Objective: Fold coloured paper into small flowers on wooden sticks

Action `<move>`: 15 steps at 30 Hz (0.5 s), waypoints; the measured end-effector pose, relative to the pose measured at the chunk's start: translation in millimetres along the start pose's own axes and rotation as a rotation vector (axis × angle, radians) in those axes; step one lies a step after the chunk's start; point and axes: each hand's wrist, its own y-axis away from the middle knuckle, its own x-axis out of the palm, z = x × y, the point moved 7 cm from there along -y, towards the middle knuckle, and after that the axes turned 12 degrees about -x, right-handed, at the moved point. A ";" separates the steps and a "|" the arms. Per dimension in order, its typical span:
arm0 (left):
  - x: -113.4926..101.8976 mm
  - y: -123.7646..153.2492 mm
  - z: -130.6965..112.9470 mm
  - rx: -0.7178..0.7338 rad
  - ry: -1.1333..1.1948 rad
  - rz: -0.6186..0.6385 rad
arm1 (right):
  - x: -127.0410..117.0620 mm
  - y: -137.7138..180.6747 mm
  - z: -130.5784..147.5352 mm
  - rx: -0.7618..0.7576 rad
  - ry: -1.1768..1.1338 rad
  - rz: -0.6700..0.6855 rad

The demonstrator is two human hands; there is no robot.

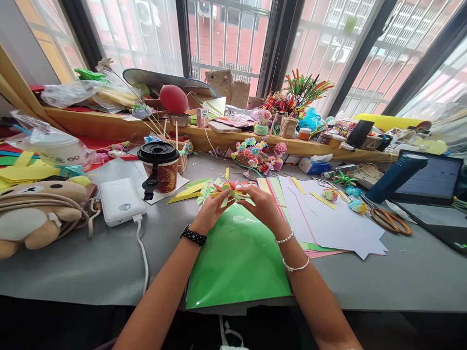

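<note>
Between both hands is a small folded-paper flower (226,186) with red, yellow and green parts. My left hand (215,209) pinches it from the left, thumb and fingertips closed on the paper. From the right, my right hand (260,201) closes its fingertips on its edge; the exact grip is partly hidden. Beneath the hands lies a glossy green sheet (239,262). Yellow and green paper strips (193,189) are scattered just left of the fingers.
White paper sheets (328,218), scissors (390,221) and a laptop (434,184) lie to the right. On the left are a lidded cup (160,167), a white power bank (121,201) with a cable, and a plush bear (40,214). Craft flowers (253,153) stand behind the hands.
</note>
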 end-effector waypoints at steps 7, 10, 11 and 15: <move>0.9 -4.8 2.7 -0.015 0.033 0.049 | -2.0 0.4 -3.0 0.062 -0.038 -0.054; 1.4 -5.7 1.2 0.035 -0.037 0.032 | -11.7 2.7 -6.8 0.116 -0.074 -0.186; 1.8 -4.9 -0.9 0.080 -0.105 0.012 | -15.0 3.6 -7.6 0.127 -0.073 -0.228; 4.2 1.6 -9.9 0.306 -0.512 -0.146 | -23.0 6.8 -10.5 0.176 -0.046 -0.331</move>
